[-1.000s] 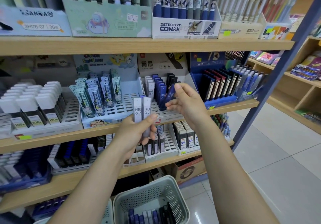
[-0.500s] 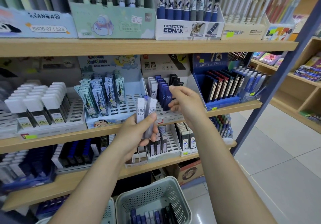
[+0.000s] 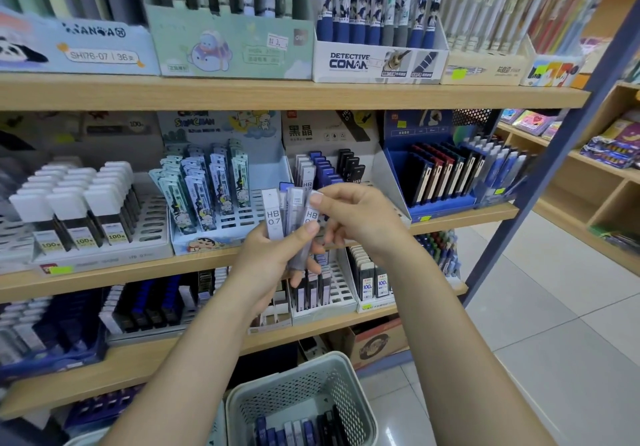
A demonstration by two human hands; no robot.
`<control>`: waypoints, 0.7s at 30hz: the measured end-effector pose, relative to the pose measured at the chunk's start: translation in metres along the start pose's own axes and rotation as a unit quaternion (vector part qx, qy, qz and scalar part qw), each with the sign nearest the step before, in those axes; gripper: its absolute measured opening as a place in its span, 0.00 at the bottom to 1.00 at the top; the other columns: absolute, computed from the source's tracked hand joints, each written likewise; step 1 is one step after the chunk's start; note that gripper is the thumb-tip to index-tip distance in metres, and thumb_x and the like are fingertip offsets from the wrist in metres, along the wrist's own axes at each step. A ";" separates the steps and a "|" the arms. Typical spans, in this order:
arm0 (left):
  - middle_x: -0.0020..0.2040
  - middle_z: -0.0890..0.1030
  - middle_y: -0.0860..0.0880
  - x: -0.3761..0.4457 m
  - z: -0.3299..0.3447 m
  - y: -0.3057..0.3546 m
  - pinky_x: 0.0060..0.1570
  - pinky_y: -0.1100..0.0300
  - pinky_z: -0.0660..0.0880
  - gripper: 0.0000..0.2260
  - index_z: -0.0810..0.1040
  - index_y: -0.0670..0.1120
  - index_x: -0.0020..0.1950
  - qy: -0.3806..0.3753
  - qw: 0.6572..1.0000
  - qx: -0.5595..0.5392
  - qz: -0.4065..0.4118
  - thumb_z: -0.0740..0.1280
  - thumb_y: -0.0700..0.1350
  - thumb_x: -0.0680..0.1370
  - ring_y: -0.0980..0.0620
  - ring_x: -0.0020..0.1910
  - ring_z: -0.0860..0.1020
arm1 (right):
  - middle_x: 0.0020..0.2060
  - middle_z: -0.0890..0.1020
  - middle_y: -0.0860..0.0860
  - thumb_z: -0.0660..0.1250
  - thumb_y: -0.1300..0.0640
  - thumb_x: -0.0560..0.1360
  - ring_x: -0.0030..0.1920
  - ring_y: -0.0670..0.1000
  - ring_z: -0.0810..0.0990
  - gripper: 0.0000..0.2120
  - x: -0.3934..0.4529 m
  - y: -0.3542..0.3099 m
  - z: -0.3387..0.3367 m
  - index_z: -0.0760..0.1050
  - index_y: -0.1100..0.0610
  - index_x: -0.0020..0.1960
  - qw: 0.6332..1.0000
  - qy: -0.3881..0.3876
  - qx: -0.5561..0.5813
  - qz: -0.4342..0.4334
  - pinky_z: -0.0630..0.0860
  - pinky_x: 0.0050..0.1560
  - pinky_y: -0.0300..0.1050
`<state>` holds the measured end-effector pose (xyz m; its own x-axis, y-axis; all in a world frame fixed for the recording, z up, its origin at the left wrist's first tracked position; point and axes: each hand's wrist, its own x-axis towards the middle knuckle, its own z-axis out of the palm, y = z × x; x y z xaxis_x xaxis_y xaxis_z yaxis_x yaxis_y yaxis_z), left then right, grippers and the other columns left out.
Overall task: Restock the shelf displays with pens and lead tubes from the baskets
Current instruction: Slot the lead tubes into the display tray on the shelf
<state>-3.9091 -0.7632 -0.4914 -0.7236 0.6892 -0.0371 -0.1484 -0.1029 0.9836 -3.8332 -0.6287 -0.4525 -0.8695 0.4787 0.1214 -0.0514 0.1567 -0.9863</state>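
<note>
My left hand [image 3: 273, 258] grips a small fan of flat lead tubes [image 3: 273, 219] marked HB 0.7, held upright in front of the middle shelf. My right hand [image 3: 356, 220] has come beside it and pinches the rightmost tube [image 3: 310, 215] of that bunch with thumb and forefinger. Just behind stands the white slotted display [image 3: 349, 141] with rows of grey, blue and black lead tubes [image 3: 329, 170]. Below, on the floor, a pale green basket [image 3: 349, 390] holds several more blue, white and black tubes.
A cartoon-printed lead display [image 3: 214, 186] stands to the left, white-capped tubes [image 3: 72, 203] further left, a blue tray of cases [image 3: 446, 175] to the right. Pen boxes [image 3: 377, 61] line the top shelf. A blue upright post [image 3: 540, 182] and tiled floor lie right.
My right hand placed a blue tube into the slotted display, drew back empty, and now pinches a tube in my left hand's bunch. The left hand rose slightly.
</note>
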 end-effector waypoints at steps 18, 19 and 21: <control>0.36 0.82 0.43 -0.002 -0.027 -0.001 0.20 0.63 0.64 0.14 0.78 0.41 0.51 0.040 0.998 0.011 -0.052 0.66 0.53 0.81 0.50 0.25 0.74 | 0.38 0.84 0.50 0.67 0.61 0.80 0.38 0.52 0.84 0.04 0.011 -0.001 -0.002 0.81 0.58 0.50 0.982 0.156 0.065 -0.088 0.83 0.43 0.45; 0.36 0.82 0.43 -0.003 -0.027 -0.001 0.20 0.63 0.64 0.14 0.78 0.41 0.52 0.041 0.998 0.012 -0.053 0.66 0.53 0.81 0.50 0.25 0.74 | 0.39 0.84 0.52 0.67 0.61 0.80 0.39 0.54 0.85 0.04 0.011 -0.001 -0.002 0.81 0.59 0.50 0.982 0.150 0.061 -0.093 0.83 0.44 0.45; 0.36 0.82 0.43 -0.003 -0.027 -0.001 0.20 0.63 0.64 0.14 0.78 0.41 0.52 0.042 0.998 0.014 -0.050 0.66 0.52 0.82 0.50 0.25 0.74 | 0.42 0.84 0.55 0.67 0.63 0.80 0.44 0.57 0.86 0.04 0.012 0.001 0.000 0.81 0.60 0.51 0.985 0.136 0.046 -0.100 0.83 0.46 0.46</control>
<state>-3.9250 -0.7843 -0.4972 -0.7604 0.6320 -0.1498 -0.2058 -0.0158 0.9785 -3.8434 -0.6230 -0.4526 -0.6747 0.6618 0.3267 -0.2628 0.1983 -0.9443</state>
